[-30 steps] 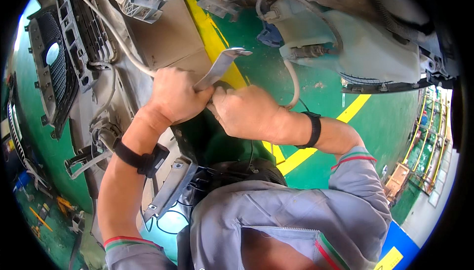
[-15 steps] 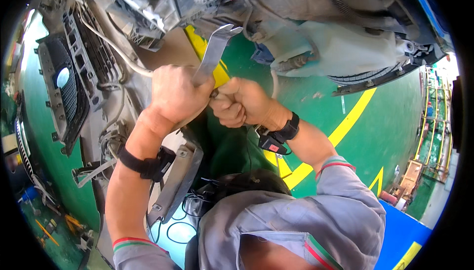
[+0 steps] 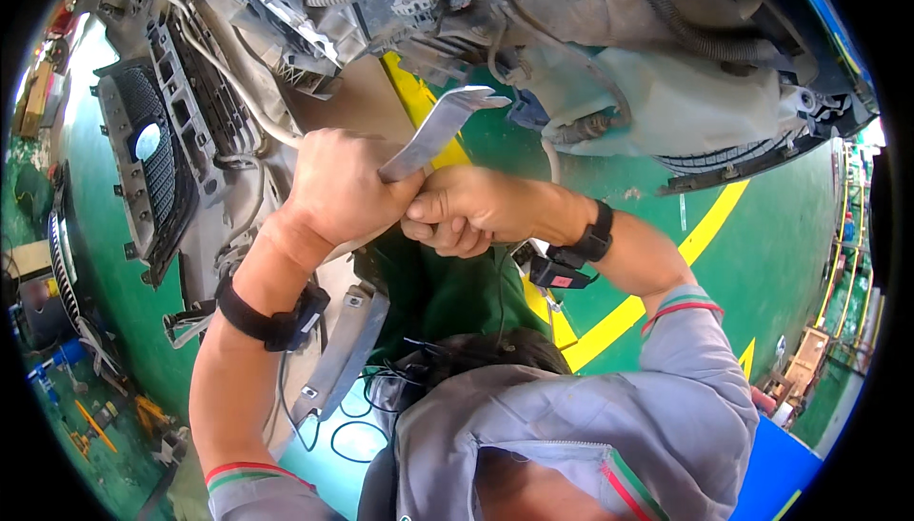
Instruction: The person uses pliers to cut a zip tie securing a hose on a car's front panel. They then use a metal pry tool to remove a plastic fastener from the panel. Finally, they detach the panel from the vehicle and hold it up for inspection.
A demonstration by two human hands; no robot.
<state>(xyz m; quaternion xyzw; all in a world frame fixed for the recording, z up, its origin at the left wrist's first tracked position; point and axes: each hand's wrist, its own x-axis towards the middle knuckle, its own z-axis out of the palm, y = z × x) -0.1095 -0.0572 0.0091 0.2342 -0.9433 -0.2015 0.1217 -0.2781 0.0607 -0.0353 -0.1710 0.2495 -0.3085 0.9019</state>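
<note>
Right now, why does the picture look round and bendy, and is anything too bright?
In the head view the fisheye lens curves the yellow floor line and leaves black corners; daylight washes out the far right rim; the left hand, right hand and flat metal tool look sharp, evenly lit.

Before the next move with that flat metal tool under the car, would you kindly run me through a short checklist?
1. Left hand gripping the flat metal tool: ok, fingers wrapped round its lower end.
2. Right hand supporting: ok, closed fist pressed against the left hand at the tool's base.
3. Tool tip engaged on a part: cannot tell; the notched end sits near the car underside with green floor behind it.
4. Hoses and cables clear of the tip: cannot tell; they hang just to its right.
5. Wristbands secure: ok, left wristband and right wristband sit snug.
</note>
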